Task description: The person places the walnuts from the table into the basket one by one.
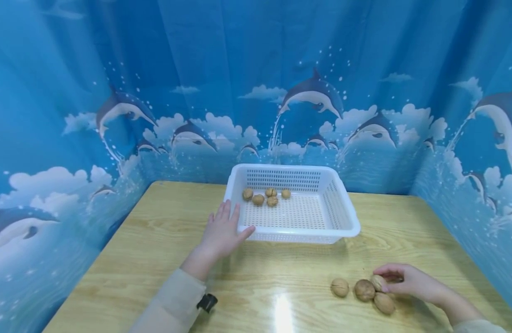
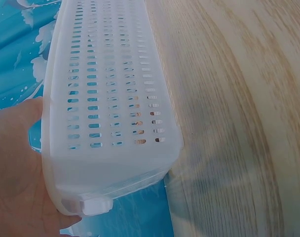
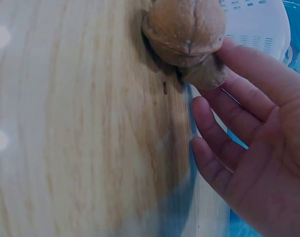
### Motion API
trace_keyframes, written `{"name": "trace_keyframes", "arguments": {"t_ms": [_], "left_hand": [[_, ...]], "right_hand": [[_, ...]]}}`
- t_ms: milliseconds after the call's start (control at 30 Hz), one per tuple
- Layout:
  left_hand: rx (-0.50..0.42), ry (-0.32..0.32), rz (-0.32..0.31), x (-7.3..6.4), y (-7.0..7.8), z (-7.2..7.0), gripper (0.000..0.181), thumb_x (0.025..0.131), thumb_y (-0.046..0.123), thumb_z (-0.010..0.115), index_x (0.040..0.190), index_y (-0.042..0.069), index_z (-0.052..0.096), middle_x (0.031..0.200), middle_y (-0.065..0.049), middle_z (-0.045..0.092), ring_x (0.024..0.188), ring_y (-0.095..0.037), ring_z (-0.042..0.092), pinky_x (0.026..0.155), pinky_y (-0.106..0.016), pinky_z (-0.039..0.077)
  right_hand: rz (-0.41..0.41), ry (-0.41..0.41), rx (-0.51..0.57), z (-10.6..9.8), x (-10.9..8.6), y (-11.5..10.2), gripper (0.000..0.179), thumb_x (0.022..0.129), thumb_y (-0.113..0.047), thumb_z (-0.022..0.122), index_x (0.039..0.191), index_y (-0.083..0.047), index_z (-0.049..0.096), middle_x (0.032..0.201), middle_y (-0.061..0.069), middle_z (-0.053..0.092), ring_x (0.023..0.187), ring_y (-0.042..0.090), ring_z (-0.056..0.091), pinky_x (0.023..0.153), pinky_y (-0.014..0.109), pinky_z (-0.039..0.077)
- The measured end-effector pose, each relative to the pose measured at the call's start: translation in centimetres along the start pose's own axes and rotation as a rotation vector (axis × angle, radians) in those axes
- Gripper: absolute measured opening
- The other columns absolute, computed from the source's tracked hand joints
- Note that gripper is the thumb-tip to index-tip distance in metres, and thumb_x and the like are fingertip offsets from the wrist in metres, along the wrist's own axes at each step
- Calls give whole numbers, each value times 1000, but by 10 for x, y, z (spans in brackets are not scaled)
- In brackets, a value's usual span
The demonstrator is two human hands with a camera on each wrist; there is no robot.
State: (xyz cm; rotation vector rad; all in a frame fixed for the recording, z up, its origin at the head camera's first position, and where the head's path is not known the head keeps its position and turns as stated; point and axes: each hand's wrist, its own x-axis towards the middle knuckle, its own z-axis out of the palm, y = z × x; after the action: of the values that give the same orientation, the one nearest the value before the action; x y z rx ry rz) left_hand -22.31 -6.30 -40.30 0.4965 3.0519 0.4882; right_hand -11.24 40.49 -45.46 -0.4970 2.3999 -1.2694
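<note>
A white plastic basket (image 1: 343,217) stands at the back of the table, with several walnuts (image 1: 258,200) gathered on its left side. My left hand (image 1: 222,233) rests on the basket's near left corner, fingers spread and straight; in the left wrist view the hand (image 2: 17,163) lies along the rim. At the front right, my right hand (image 1: 410,280) pinches a walnut (image 1: 378,282) between thumb and fingers. Touching or close beside it are a darker walnut (image 1: 364,290) and an oblong one (image 1: 384,303). Another walnut (image 1: 339,287) lies slightly apart to the left.
The wooden table (image 1: 156,231) carries the basket and the loose walnuts. Blue dolphin-print curtains (image 1: 222,69) enclose the table at the back and both sides. A small black object (image 1: 207,303) sits at the left sleeve's cuff.
</note>
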Motion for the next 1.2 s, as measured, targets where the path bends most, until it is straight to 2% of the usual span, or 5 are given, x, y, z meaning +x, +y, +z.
{"name": "trace_keyframes", "arguments": {"t_ms": [233,467,633,900,1200], "left_hand": [[-5,-1,-1,-1,0,0,84,90,62,41,149,7,17,154,-18,6,140,-33,2,109,-56,5],[9,2,0,-2,-1,1,84,90,62,39,149,7,17,154,-18,6,140,-33,2,109,-56,6],[10,8,3,-2,-1,1,84,90,62,39,149,7,17,154,-18,5,140,-33,2,109,-56,6],[12,7,-1,-2,0,2,83,91,61,41,149,7,17,154,-18,6,141,-33,3,110,-56,7],[-10,6,-16,-2,3,0,84,90,62,41,149,8,17,154,-16,5,141,-32,1,110,-54,5]], "right_hand": [[56,138,-65,-1,0,-15,41,92,-13,58,122,14,51,113,20,60,92,-5,54,72,23,51],[51,222,-62,-2,0,-37,44,93,-15,58,126,13,48,111,-24,55,97,-4,53,74,25,52],[13,243,-69,-2,2,-50,42,93,-13,57,126,12,48,110,-31,53,98,-5,53,75,24,51],[26,247,-4,-2,6,-71,43,94,-12,54,128,13,45,111,-24,57,99,-5,53,77,22,50],[1,279,-29,-2,24,-100,44,93,-14,57,129,9,47,121,10,58,100,-1,54,78,24,51]]}}
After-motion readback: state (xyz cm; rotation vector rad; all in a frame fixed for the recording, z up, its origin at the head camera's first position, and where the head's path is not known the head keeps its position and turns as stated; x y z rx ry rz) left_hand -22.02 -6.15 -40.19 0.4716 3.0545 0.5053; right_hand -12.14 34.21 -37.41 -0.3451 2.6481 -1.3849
